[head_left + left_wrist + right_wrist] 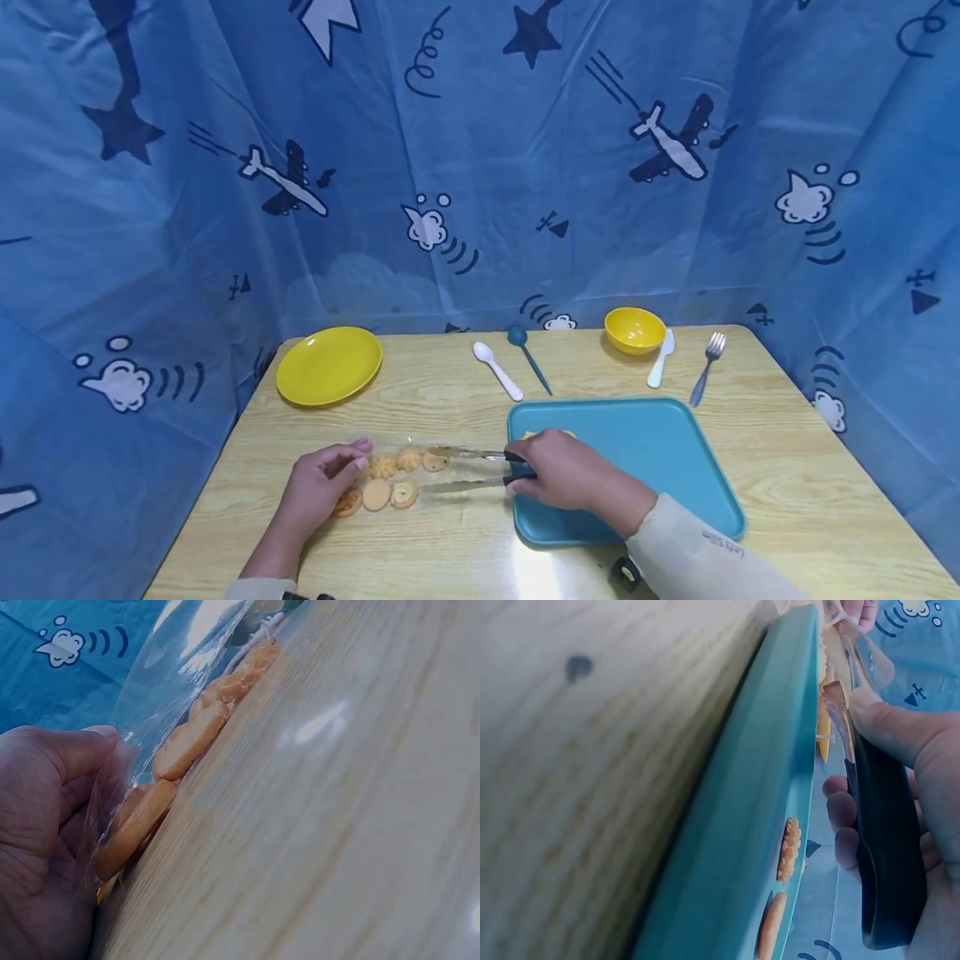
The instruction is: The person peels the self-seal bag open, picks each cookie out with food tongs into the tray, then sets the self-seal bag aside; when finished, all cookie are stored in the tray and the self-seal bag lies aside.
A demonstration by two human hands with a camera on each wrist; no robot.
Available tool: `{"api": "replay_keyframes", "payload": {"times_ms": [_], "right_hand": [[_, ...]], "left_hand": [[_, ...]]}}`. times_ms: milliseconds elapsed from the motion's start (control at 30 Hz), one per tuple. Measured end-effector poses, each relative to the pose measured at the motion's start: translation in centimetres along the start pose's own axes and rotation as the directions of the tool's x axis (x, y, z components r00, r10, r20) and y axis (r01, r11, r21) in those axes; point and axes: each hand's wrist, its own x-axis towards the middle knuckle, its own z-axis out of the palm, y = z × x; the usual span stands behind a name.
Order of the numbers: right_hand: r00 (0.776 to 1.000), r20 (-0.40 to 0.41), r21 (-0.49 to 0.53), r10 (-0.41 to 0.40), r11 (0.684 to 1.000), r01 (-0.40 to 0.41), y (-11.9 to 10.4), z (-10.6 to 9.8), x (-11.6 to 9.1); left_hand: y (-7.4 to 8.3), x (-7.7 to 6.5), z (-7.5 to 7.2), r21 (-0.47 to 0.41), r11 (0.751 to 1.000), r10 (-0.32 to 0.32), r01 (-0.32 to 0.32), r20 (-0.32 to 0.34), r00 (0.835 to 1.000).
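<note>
My left hand (pixel 318 487) pinches the edge of a clear plastic bag (pixel 161 697) between thumb and fingers. Several round and flower-shaped cookies (pixel 376 494) lie inside it on the table. From the right, my right hand (pixel 566 471) grips tongs (pixel 885 825) by their black handles. Their metal arms stand apart at the bag's mouth, reaching in toward the cookies, with nothing between the tips. Under my right hand is a blue tray (pixel 637 433). In the right wrist view, cookies (pixel 788 851) rest in this tray; my hand hides most of them in the head view.
A yellow plate (pixel 330 367) sits at the back left. Along the back lie a white spoon (pixel 497 371), a dark teal spoon (pixel 531 358), a white knife (pixel 661 360) and a fork (pixel 707 371). A yellow bowl (pixel 634 332) stands beside the knife. Blue curtain borders the table.
</note>
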Motion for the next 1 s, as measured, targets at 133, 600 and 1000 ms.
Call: {"api": "replay_keyframes", "payload": {"times_ms": [133, 600, 1000], "right_hand": [[0.999, -0.034, -0.027, 0.000, 1.000, -0.001, 0.01, 0.07, 0.09], [0.998, -0.047, -0.041, 0.041, 0.998, -0.043, -0.02, 0.40, 0.43], [0.998, -0.048, -0.024, 0.037, 0.999, -0.039, -0.30, 0.71, 0.89]], "left_hand": [[0.00, 0.08, -0.05, -0.003, 1.000, 0.013, -0.013, -0.008, 1.000], [0.26, -0.03, 0.16, -0.040, 0.999, 0.002, -0.002, -0.002, 1.000], [0.71, -0.21, 0.08, -0.025, 0.999, -0.023, 0.022, -0.029, 0.999]]}}
